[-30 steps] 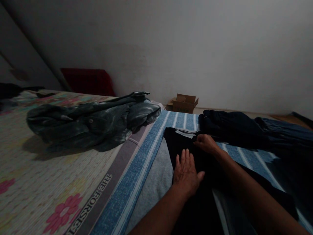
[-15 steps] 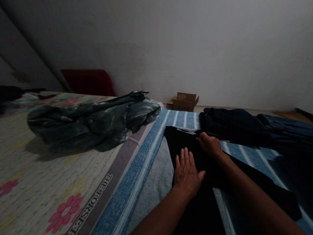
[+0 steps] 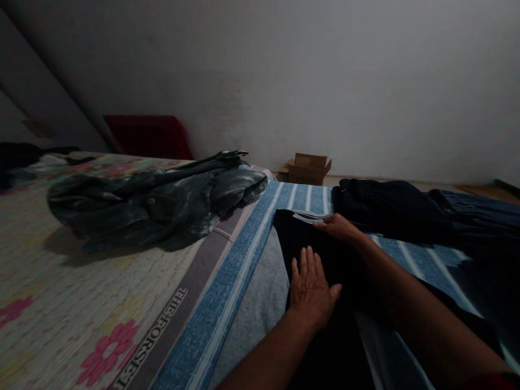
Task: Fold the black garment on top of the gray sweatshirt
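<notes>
A black and grey long-sleeved top (image 3: 298, 230) lies spread on the blue striped cloth, its pale-lined upper edge facing away from me. My left hand (image 3: 311, 290) rests flat on the black middle part, palm down, fingers stretched out. Farther up, my right hand (image 3: 339, 226) has its fingers closed on the fabric beside the pale-lined edge; its fingertips are partly hidden. To the right, a black sleeve runs out beneath my right forearm.
A crumpled dark grey denim garment (image 3: 162, 206) lies on the flowered bedcover (image 3: 49, 303) at left. Folded dark trousers (image 3: 385, 208) lie on the striped cloth (image 3: 219, 281) at right. Behind are an open cardboard box (image 3: 306, 169), a red object (image 3: 150, 135) and the wall.
My right hand has moved a little left and away from me, along the upper edge of the top. My left hand stays in place.
</notes>
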`<action>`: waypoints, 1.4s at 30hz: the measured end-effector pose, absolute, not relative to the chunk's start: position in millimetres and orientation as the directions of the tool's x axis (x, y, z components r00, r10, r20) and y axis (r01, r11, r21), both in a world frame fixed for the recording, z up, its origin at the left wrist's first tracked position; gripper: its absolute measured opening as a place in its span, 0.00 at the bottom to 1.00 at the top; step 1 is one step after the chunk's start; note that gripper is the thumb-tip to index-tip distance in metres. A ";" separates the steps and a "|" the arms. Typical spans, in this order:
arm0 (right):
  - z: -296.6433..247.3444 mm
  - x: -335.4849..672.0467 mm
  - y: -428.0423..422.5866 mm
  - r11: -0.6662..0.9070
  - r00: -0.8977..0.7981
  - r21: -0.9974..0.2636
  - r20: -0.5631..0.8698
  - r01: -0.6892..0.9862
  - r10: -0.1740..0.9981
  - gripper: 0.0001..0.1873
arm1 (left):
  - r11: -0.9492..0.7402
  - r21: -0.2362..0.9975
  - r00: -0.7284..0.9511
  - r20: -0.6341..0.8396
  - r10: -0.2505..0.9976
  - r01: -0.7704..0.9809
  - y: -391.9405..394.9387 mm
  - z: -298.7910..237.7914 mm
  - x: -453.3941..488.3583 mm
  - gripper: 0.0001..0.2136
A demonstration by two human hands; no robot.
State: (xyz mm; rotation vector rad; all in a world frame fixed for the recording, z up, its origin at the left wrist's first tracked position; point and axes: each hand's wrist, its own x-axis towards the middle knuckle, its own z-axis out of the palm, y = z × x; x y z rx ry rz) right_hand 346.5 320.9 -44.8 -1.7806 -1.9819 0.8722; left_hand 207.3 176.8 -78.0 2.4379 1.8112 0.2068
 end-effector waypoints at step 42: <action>-81.3 345.2 330.8 0.101 -0.062 -0.616 0.085 0.781 0.994 0.13 | -0.259 0.008 0.259 0.030 0.965 0.966 163.2 -67.5 216.3 0.33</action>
